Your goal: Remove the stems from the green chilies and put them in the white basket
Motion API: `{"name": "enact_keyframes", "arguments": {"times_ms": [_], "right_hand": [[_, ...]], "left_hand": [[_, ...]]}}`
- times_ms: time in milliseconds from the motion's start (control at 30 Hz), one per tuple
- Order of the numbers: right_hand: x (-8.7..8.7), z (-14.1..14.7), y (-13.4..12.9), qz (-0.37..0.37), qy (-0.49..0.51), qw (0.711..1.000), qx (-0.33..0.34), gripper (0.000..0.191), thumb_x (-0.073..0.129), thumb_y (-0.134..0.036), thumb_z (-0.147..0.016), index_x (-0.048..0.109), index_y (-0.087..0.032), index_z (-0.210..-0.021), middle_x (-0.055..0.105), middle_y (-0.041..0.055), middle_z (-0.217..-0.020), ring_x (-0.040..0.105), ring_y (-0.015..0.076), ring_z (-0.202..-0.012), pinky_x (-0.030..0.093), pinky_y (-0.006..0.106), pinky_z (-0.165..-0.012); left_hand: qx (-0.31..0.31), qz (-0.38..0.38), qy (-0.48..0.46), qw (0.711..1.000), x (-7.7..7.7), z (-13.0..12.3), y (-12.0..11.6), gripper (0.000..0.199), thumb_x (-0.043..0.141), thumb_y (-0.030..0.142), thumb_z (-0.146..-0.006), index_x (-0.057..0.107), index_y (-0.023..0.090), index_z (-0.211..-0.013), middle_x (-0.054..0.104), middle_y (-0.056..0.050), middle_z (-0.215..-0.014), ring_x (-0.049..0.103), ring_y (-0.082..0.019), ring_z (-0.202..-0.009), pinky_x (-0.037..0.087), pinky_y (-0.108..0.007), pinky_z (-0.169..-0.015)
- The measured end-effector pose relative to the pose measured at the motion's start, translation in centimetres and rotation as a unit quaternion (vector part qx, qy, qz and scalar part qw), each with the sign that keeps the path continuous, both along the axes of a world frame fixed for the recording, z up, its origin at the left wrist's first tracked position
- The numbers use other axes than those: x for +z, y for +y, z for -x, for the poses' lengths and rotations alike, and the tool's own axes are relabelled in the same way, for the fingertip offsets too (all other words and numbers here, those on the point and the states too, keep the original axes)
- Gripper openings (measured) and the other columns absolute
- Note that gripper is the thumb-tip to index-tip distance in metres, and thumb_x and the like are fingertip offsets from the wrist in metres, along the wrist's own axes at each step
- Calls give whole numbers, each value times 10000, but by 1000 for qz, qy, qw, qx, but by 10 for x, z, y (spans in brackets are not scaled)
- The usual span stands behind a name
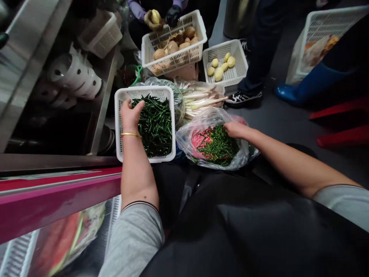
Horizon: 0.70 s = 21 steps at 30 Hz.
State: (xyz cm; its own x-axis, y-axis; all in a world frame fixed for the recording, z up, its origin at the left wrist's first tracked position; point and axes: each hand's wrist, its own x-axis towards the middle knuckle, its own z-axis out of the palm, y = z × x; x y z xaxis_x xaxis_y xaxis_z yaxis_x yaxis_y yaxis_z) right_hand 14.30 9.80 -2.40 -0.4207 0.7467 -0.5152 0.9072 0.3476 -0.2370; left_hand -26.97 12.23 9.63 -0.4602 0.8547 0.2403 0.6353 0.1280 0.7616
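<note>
My left hand (130, 115), with a gold bangle at the wrist, is over the left side of a white plastic basket (173, 130). Thumb and fingers are spread apart, and nothing shows between them. Long dark green chillies (155, 127) fill the basket. To the right, a clear plastic bag (186, 144) with a pink-red lining stands open, holding a heap of thin green stems (221, 144) that look like chilli stalks. My right hand (235, 130) is closed at the bag's far right rim, above the stems. What its fingers pinch, if anything, is hidden.
Bundled leeks or scallions (198, 100) lie just beyond. A basket of unpeeled potatoes (174, 67) stands before a gloved co-worker (155, 21) holding a peeled one; a smaller basket (243, 71) holds peeled potatoes. Metal shelving (103, 104) borders the left. Other people's legs and blue boots (311, 84) are right.
</note>
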Motion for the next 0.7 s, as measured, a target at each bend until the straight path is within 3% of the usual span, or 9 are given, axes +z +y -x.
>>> {"name": "enact_keyframes", "arguments": {"times_ms": [33,100,200,300,333,400,467,600,700], "right_hand": [[-3,-2,6,-22,-24,999,-22,344,461,-164,-869,651,-80,-1144,682,207,-1092,645,282,-985,468,336,-835],[-7,-2,12,-64,-39,996,-53,405,434,-164,-879,596,-63,-1236,642,240,-1153,626,307,-1025,464,373,-864],[-9,10,1,-95,-51,992,-71,427,405,-176,-887,581,-57,-1258,611,257,-1163,590,327,-1067,455,401,-883],[-11,35,-29,-139,-59,985,-85,448,353,-173,-901,551,-34,-1279,574,288,-1185,550,352,-1088,459,409,-834],[-14,45,-41,-157,-51,983,-79,461,333,-170,-906,532,-45,-1303,562,286,-1214,536,353,-1100,456,409,-827],[-20,67,-65,-171,-24,984,-33,484,329,-178,-911,500,-83,-1354,525,267,-1305,506,352,-1139,440,427,-859],[-25,86,-84,-163,14,986,38,490,370,-206,-909,499,-108,-1371,464,245,-1403,477,353,-1192,409,449,-927],[-24,92,-93,-142,104,977,123,513,484,-284,-898,503,-122,-1384,436,209,-1455,456,336,-1254,359,433,-1022],[-14,60,-72,-121,146,977,101,470,438,-249,-924,515,-178,-1382,487,145,-1423,541,255,-1185,420,337,-958]], "left_hand": [[-10,-12,-22,1000,-6,-23,-8,479,770,343,-757,587,92,-1121,632,-92,-1019,579,-199,-953,452,-414,-930],[-103,-14,-66,992,-24,-77,-27,354,667,309,-830,618,139,-1137,652,-91,-1036,602,-194,-937,473,-376,-903],[-201,65,-13,977,-63,-145,-52,479,776,276,-693,643,194,-1146,634,-124,-1179,551,-281,-1154,414,-381,-1002],[-148,157,69,974,-104,-165,-60,709,837,248,-591,583,174,-1249,555,-209,-1310,447,-365,-1294,362,-414,-1031],[-131,194,85,968,-115,-164,-57,683,831,254,-600,587,163,-1232,577,-229,-1269,475,-373,-1267,369,-417,-1009],[-125,260,101,952,-128,-157,-47,420,759,267,-692,648,155,-1081,653,-230,-1099,578,-355,-1133,396,-399,-935],[-132,279,104,945,-131,-152,-31,118,629,254,-799,670,166,-866,686,-208,-963,633,-317,-999,411,-368,-859],[-132,196,92,967,-108,-157,10,167,528,189,-827,612,186,-683,688,-166,-884,625,-281,-927,405,-334,-802],[-142,127,83,978,-82,-157,43,113,553,135,-785,593,184,-692,669,-133,-835,611,-284,-944,401,-327,-825]]}}
